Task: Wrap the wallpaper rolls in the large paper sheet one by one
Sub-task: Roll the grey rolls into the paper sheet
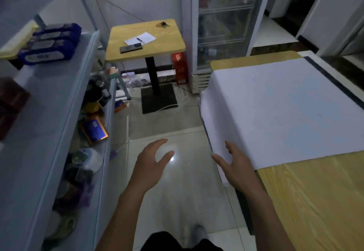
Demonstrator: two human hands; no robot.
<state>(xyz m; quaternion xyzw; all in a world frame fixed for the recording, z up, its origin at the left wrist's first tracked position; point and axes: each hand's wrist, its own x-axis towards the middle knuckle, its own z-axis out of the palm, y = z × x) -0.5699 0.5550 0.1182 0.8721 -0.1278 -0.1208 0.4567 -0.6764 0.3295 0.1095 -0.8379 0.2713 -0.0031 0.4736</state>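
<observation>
Wooden table (319, 201) at right. Large paper sheet (285, 109) spread over its far half, left margin drooping over table's left edge. Right hand (236, 164) at that overhang, fingers spread, gripping nothing. Left hand (151, 162) over floor, fingers apart, empty.

White paper sheet (275, 109) draped over table edge

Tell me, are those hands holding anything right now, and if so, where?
Nothing is held. The left hand hangs open over the floor. The right hand is open beside the overhanging edge of the large paper sheet, fingers spread, not gripping it.
</observation>
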